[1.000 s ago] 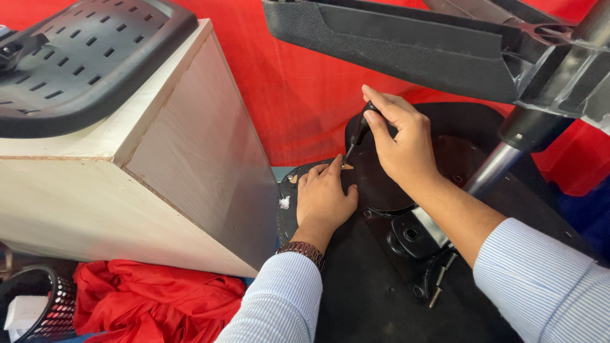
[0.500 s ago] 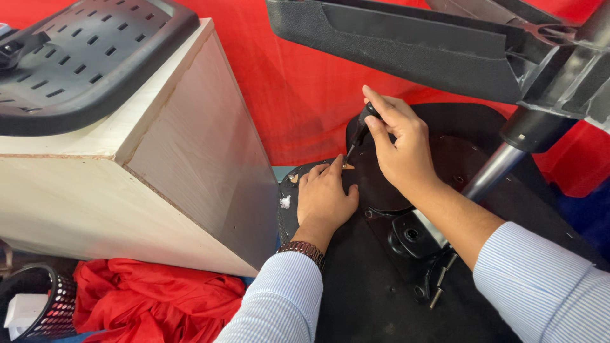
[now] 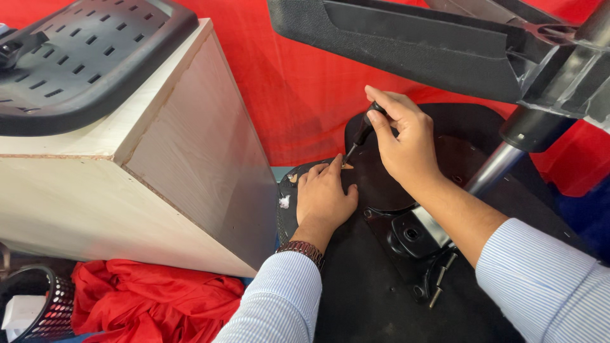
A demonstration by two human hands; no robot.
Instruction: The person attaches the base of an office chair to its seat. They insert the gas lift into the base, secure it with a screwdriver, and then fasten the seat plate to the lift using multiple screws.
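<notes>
Black upholstered chair seat (image 3: 381, 298), underside up, lies under both hands. Right hand (image 3: 406, 143) has its fingers (image 3: 381, 105) curled tight round the black handle of a small screwdriver (image 3: 359, 134); index finger runs along the top of the handle, tool tilted down and to the left, tip meeting the seat just by the left fingertips. Left hand (image 3: 324, 197) lies flat on the seat, palm down, fingers (image 3: 330, 168) stretched out and close together, gripping nothing; fingertips sit right beside the driver tip, by a small tan patch (image 3: 347, 166) in the fabric. Can't tell if a screw is under the tip.

Below the right hand, near the wrist: black round plate (image 3: 381, 184) and metal mechanism bracket (image 3: 413, 232) fixed to the seat. Silver gas-lift column (image 3: 492, 168) runs up and to the right from the bracket, past the right forearm. Few loose bolts (image 3: 441, 279) lie on the seat below the bracket, nearer the right sleeve.

Above the right fingers, well apart: black plastic armrest part (image 3: 406, 44) spans the top. Left of the left hand: pale wood box (image 3: 184, 171), w/ a black perforated chair back (image 3: 82, 57) lying on its top. Red cloth (image 3: 298, 82) hangs behind the fingers; more red cloth (image 3: 152, 302) bunched below the box. Black mesh basket (image 3: 54, 305) far left, bottom corner. Both sleeves striped light blue; beaded bracelet (image 3: 302, 249) on the left wrist.
</notes>
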